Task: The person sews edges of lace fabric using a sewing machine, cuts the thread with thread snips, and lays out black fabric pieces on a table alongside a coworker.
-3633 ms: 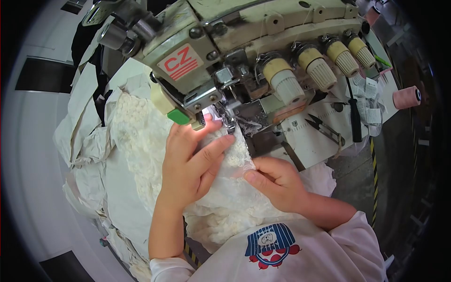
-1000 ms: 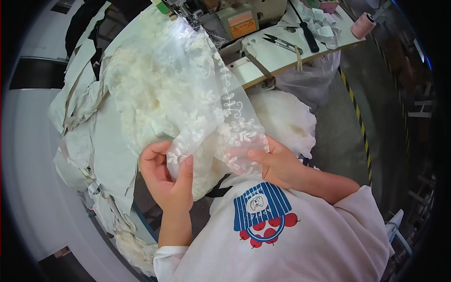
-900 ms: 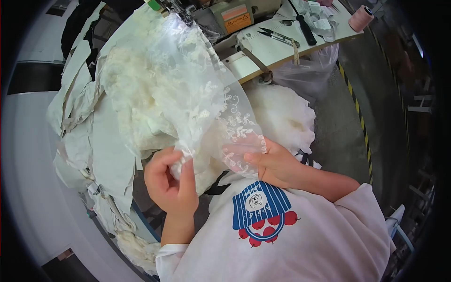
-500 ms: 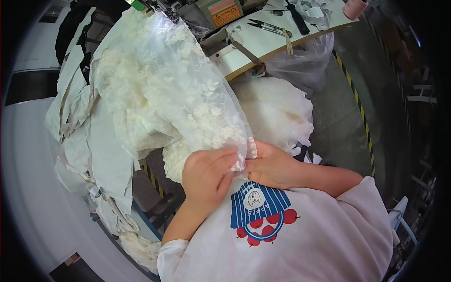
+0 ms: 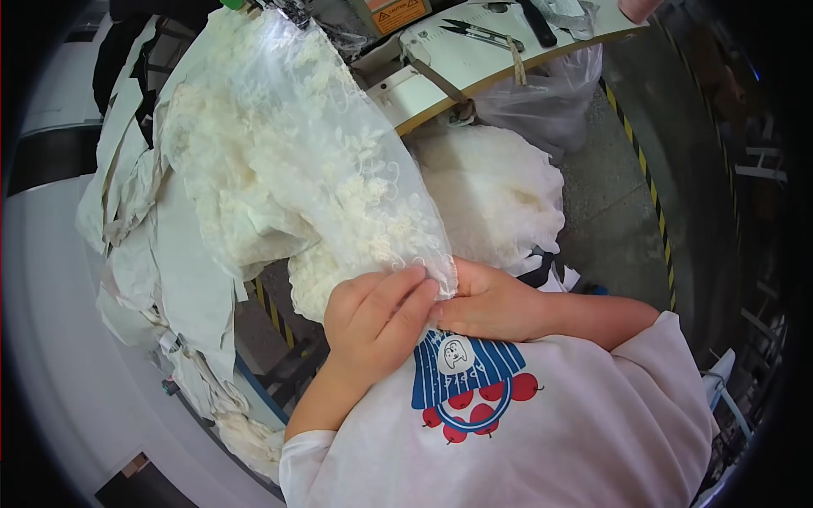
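Observation:
A long piece of sheer cream lace fabric [image 5: 364, 169] with raised floral embroidery runs from the sewing machine [image 5: 292, 10] at the top down to my chest. My left hand [image 5: 378, 317] is closed on the fabric's lower end, thumb and fingers pinching it. Right beside it, my right hand [image 5: 487, 300] grips the fabric's edge near the corner. The fingertips of both hands almost meet, and the fabric between them is partly hidden. More of the lace lies bunched to the left of the stretched part.
On the machine table [image 5: 423, 97] lie thread snips [image 5: 483, 34], a black-handled tool [image 5: 538, 24] and a pink thread cone [image 5: 637, 8]. A plastic bag [image 5: 542, 102] hangs below its edge, above a white fabric heap [image 5: 495, 190]. Pale cloth [image 5: 190, 254] drapes at left.
My fingers have shifted slightly along the fabric's end, and my right thumb now lies closer to my left fingers. The view has moved a little; the fabric still reaches the machine.

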`<control>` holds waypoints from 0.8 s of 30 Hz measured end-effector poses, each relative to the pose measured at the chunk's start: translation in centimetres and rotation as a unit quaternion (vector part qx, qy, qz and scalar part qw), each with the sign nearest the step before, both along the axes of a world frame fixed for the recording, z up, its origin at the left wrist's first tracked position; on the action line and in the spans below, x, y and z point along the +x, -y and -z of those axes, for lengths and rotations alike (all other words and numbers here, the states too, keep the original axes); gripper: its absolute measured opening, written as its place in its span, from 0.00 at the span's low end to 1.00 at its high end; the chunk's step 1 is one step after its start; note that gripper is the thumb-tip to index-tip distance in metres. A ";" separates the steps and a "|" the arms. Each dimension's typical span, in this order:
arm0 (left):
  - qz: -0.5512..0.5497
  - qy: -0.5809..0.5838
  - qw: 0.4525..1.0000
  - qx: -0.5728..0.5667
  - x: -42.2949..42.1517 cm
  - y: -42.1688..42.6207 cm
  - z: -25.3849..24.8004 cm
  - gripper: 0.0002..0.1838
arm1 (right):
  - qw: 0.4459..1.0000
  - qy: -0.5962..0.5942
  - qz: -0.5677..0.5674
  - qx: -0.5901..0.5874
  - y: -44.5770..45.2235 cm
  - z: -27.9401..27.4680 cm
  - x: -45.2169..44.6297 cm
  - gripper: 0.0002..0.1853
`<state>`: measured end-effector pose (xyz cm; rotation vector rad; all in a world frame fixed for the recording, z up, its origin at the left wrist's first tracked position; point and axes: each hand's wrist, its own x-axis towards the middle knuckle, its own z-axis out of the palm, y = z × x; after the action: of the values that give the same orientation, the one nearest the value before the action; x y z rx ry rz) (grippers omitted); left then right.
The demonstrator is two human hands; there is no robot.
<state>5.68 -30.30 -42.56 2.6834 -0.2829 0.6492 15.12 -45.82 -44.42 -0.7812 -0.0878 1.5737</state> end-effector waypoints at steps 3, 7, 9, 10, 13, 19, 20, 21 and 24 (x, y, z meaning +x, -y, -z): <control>0.020 0.029 0.997 0.074 0.0 0.0 -0.3 0.18 | 0.999 0.010 0.026 0.017 -0.3 -0.2 -0.2 0.21; 0.028 0.047 0.987 0.154 -0.3 0.3 -0.6 0.16 | 0.998 0.000 0.046 0.041 -0.5 0.1 -0.4 0.22; 0.028 0.045 0.985 0.162 -0.1 0.4 -0.9 0.15 | 0.997 -0.003 0.053 0.049 -0.5 0.2 -0.4 0.22; 0.028 0.044 0.984 0.170 -0.1 0.4 -1.0 0.14 | 0.998 0.013 0.040 0.047 -0.4 0.4 -0.4 0.23; 0.012 0.020 0.995 0.097 0.2 1.0 -0.7 0.16 | 0.995 -0.047 0.043 0.072 0.1 1.2 -0.5 0.27; -0.022 -0.032 0.999 0.002 0.5 1.0 -0.2 0.16 | 0.963 -0.173 0.088 0.187 -0.3 2.1 -0.2 0.37; -0.024 -0.029 0.999 0.003 0.5 0.9 -0.1 0.16 | 0.963 -0.168 0.080 0.193 -0.3 2.5 -0.2 0.38; -0.009 -0.039 0.999 0.014 0.4 0.6 0.0 0.15 | 0.963 -0.167 0.078 0.195 -0.3 3.0 -0.4 0.38; 0.010 -0.059 0.998 0.013 0.5 0.4 -0.1 0.16 | 0.960 -0.200 0.081 0.177 -0.5 3.7 -0.6 0.37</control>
<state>6.22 -30.67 -42.46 2.7267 -0.2894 0.4823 14.53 -45.32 -48.13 -0.1778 -0.0085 1.4759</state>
